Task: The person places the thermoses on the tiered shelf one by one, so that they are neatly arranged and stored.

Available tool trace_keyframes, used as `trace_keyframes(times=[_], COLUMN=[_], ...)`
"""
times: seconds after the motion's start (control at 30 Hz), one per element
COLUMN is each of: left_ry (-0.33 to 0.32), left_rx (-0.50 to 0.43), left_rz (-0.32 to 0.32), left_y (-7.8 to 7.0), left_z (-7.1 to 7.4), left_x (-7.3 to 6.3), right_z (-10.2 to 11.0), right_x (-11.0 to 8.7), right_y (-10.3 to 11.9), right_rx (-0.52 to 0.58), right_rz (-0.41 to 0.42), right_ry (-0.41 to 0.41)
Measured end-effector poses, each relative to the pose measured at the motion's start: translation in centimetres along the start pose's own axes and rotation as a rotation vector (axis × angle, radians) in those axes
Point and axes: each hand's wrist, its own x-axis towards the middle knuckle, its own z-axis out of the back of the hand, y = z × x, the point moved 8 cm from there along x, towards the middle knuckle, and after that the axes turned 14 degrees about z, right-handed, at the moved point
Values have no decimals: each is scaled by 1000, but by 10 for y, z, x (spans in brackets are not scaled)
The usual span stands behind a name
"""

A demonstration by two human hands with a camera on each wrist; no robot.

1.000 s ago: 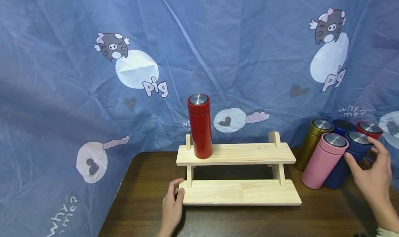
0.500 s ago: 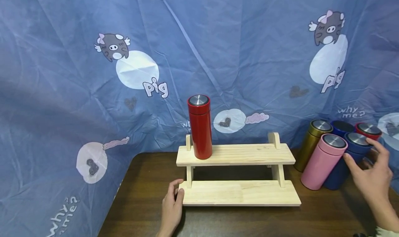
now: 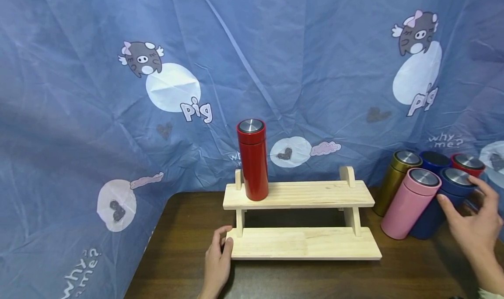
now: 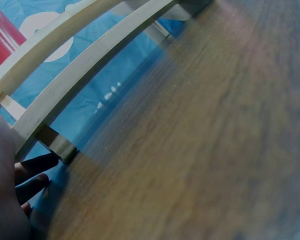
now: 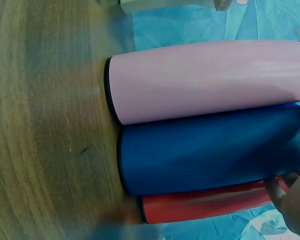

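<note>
In the head view, my left hand (image 3: 218,257) grips the left end of a two-tier wooden shelf (image 3: 307,242), thumb on top at the lower board. Its other fingers show under that end in the left wrist view. A red thermos bottle (image 3: 255,172) with a steel-topped lid stands upright at the left of the upper board. My right hand (image 3: 474,222) holds a dark blue thermos bottle (image 5: 210,152) near its top, thumb on one side and fingers on the other. A pink thermos bottle (image 3: 407,207) stands right beside it.
Behind the pink and dark blue bottles stand a gold bottle (image 3: 395,181), a bright blue-lidded one (image 3: 435,159) and another red one (image 3: 468,161). A blue printed cloth (image 3: 307,63) hangs behind the brown wooden table (image 3: 177,238).
My right hand has shifted slightly right, and the top of the dark blue bottle has moved a little with it. My left hand and the shelf look the same.
</note>
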Motion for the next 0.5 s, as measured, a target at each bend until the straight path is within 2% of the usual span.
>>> trace_keyframes(times=[0.13, 0.3, 0.4, 0.5], left_ry=[-3, -43, -41, -19], left_rx=[-12, -13, -9, -6], left_rz=[-31, -91, -76, -27], left_y=[-1, -3, -2, 0], left_z=[-1, 0, 0, 0], left_x=[0, -1, 0, 0], right_z=[4, 9, 14, 18], right_x=[-3, -5, -4, -3], right_y=[-1, 2, 7, 13], right_rx=[21, 66, 76, 71], right_rz=[9, 10, 3, 11], right_ry=[-15, -32, -51, -73])
